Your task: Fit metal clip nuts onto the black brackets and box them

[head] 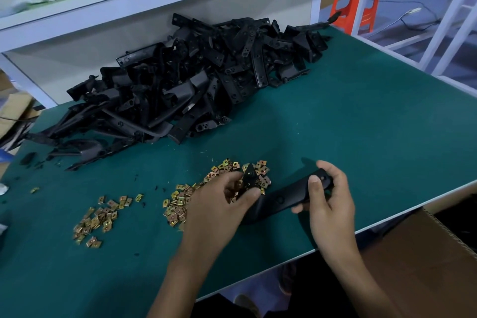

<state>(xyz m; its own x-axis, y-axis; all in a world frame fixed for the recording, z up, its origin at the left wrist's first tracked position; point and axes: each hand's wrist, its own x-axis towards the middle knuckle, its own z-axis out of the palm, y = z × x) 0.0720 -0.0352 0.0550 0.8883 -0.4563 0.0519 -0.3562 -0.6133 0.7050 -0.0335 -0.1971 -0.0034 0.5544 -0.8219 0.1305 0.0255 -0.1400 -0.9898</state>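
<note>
Step in hand: looks like fitting a nut to one bracket; nothing boxed from this one yet.
Right hand [327,199]: gripping the near-right end of a black bracket [282,199], thumb on top and fingers curled under it.
Left hand [219,204]: fingers and thumb curled in a pinch at the bracket's far-left tab, right over the nuts. Whether a nut is already between the fingertips, I cannot tell.
Bracket: held low over the green table mat [361,124], angled from the right hand down to the left, its tab end standing up among the nuts.
Clip nuts [178,205]: a loose brass-coloured scatter under and beside the left hand; a smaller scatter [99,221] lies well apart to the left.
Next move: I'd say one nut has to be squared to the tab edge and slid on straight until its hole meets the bracket's hole, while the right hand keeps the bracket steady.
Cardboard box [423,253]: open below the table edge at the right, near the right hand.
Bracket heap [185,85]: a big tangled pile at the back of the mat, under the white shelf [154,0].
Beyond: an orange stool [357,0] past the far right corner.
In the way: the nuts lie thick around the tab, so extras could catch or get dragged; black scraps dot the mat.
</note>
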